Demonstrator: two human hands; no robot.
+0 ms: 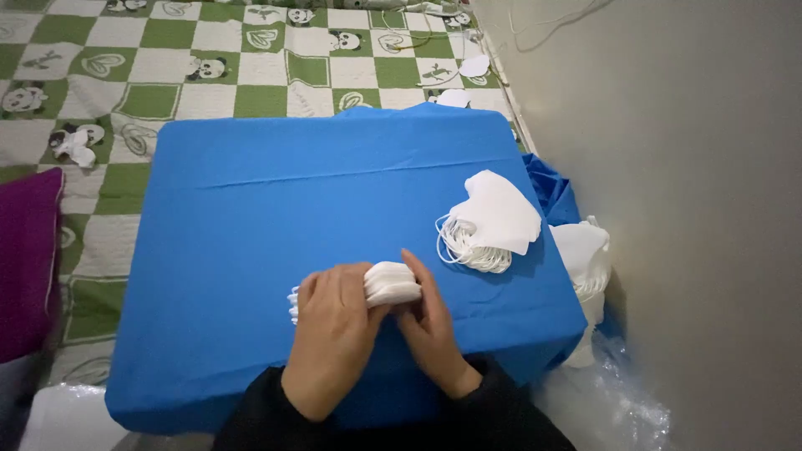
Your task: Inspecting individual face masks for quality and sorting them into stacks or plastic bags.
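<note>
A thick stack of folded white face masks lies near the front of a surface draped in blue cloth. My left hand covers the stack's left part and grips it. My right hand presses against its right side, fingers closed around it. A second pile of white masks, with their ear loops bunched at the left, rests on the cloth to the right, apart from both hands.
More white masks are heaped off the right edge, above clear plastic wrap and beside a grey wall. A green-and-white checked bedspread lies behind. A purple cushion sits at the left.
</note>
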